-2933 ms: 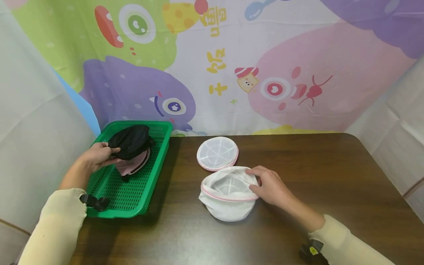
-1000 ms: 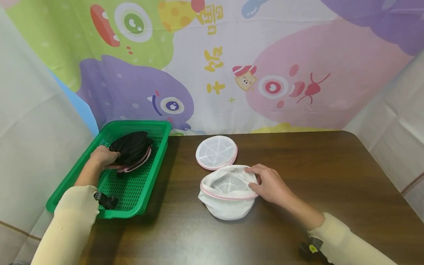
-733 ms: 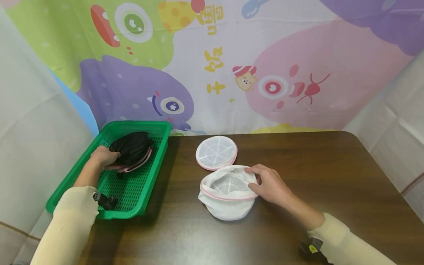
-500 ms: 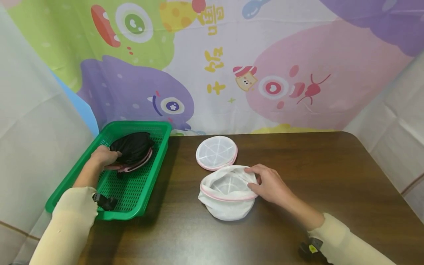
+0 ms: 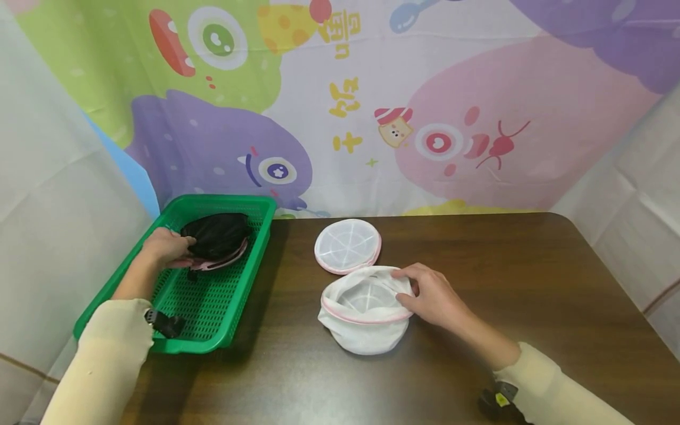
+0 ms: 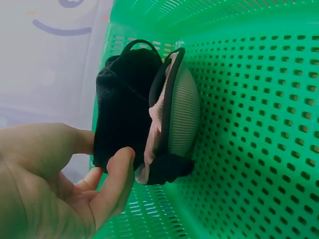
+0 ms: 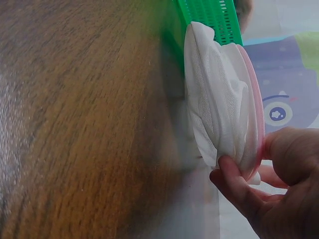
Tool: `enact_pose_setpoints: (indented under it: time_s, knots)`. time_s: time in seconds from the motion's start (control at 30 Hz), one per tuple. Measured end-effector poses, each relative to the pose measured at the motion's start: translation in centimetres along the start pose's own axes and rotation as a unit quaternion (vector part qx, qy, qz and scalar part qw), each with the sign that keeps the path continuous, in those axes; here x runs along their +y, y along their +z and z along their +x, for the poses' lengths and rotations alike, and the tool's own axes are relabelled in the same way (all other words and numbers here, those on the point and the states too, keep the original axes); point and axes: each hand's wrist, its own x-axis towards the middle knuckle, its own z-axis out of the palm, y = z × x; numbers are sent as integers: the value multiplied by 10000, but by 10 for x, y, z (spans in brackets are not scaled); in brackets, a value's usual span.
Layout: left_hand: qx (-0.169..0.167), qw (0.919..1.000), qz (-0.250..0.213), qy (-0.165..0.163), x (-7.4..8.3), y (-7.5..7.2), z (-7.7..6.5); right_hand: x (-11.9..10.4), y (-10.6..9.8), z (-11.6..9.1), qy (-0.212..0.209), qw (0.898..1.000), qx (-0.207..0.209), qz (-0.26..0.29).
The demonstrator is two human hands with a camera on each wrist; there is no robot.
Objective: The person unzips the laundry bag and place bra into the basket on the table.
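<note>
My left hand (image 5: pixel 166 245) pinches the near edge of what looks like a black bra (image 5: pixel 216 235) inside the green basket (image 5: pixel 227 339). In the left wrist view, thumb and fingers meet at the black fabric (image 6: pixel 122 109). Beside it shows a pinkish-grey ribbed cup (image 6: pixel 185 114) with black trim; whether this is part of the same garment I cannot tell. My right hand (image 5: pixel 432 295) grips the rim of a white mesh laundry bag (image 5: pixel 366 336) with a pink zip edge. The bag stands unzipped, mouth up, on the table.
A round white mesh lid or flat bag (image 5: pixel 347 245) with a pink edge lies just behind the laundry bag. The brown wooden table (image 5: pixel 504 260) reaches to a printed cartoon curtain (image 5: pixel 350 177) at the back.
Since the earliest frame, the black bra has come down lower in the basket. Over the last half second my left hand shifts it slightly right. My right hand and the laundry bag stay put.
</note>
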Motion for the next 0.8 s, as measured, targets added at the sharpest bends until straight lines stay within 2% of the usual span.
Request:
enact_pose_setpoints:
  time_s: [0.3, 0.37, 0.53, 0.6, 0.73, 0.8]
  knots:
    - [121, 9996, 63, 231, 7, -4, -9, 1, 0, 0, -38, 10000, 19, 10]
    - [69, 9996, 102, 273, 10, -4, -11, 9, 4, 2, -154, 9998, 104, 55]
    - [-47, 9991, 213, 361, 17, -1, -14, 57, 27, 14, -481, 9981, 369, 126]
    - [-37, 9989, 259, 390, 18, 0, -14, 64, 31, 16, -610, 9973, 388, 144]
    - [29, 9983, 316, 484, 20, 4, -15, 59, 29, 14, -679, 9968, 408, 136]
    - [90, 9980, 319, 538, 22, 8, -17, 52, 26, 13, -575, 9975, 391, 137]
